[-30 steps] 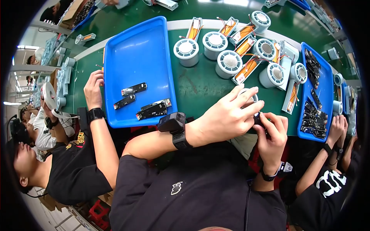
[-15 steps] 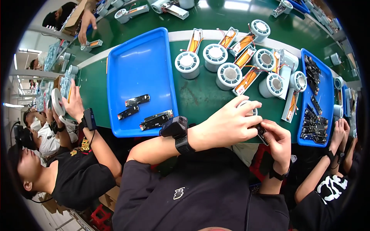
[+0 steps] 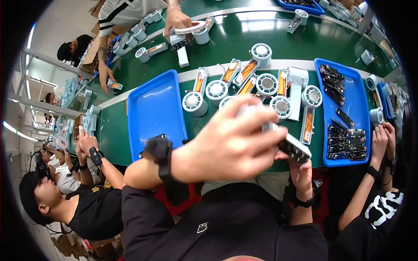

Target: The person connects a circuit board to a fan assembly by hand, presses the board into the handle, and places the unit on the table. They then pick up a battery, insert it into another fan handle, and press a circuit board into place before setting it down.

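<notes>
My left hand [image 3: 233, 145], smeared by motion, is closed around a pale blue-grey handheld fan [image 3: 299, 145] above the table's near edge. The fan's handle slants toward the lower right, and a black circuit board shows along its side. Most of the round fan head is hidden behind my left fingers. Below the handle's end, my right hand [image 3: 301, 178] holds it with bent fingers, partly covered by the handle. Beyond my hands lie several open fan units [image 3: 194, 102], with orange batteries and thin wires in their handles.
To the left stands a blue tray [image 3: 152, 104] with a few black boards, partly behind my left wrist. Another blue tray [image 3: 348, 162] at the right bears several black circuit boards [image 3: 344, 143]. Co-workers' hands [image 3: 176, 21] work across the green table and on both sides.
My left hand has lifted and moved left, with the fan's handle now in plainer view. My right hand has dropped slightly. The whole view has shifted, and a person across holds a white ring-shaped thing.
</notes>
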A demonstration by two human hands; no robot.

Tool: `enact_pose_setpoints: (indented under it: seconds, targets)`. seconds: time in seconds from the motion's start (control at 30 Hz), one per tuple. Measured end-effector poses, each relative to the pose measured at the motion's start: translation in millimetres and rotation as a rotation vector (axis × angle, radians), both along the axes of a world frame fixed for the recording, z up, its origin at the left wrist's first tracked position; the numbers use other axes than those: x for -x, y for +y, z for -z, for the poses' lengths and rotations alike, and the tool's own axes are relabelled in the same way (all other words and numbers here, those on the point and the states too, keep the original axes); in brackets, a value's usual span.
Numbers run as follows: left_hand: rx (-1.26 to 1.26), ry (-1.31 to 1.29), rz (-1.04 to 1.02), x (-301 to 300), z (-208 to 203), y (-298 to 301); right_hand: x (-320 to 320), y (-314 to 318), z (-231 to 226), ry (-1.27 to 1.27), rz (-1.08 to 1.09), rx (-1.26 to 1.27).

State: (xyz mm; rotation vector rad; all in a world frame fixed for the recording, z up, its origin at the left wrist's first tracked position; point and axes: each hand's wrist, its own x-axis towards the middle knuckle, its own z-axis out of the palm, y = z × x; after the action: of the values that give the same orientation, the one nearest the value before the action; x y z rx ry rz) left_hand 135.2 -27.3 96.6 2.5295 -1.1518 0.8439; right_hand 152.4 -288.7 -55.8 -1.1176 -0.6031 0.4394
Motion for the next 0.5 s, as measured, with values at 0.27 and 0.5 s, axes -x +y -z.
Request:
enact_pose_setpoints:
  seconds: [0.27, 0.5]
  targets:
    - [0.009, 0.038, -0.478, -204.4, 40.1, 86.7, -0.4, 4.8, 10.6, -0.017, 0.107, 0.045]
    - [0.058, 0.436, -0.871, -238.9, 101.1, 130.2, 3.1, 6.5, 10.8, -0.016, 0.144, 0.063]
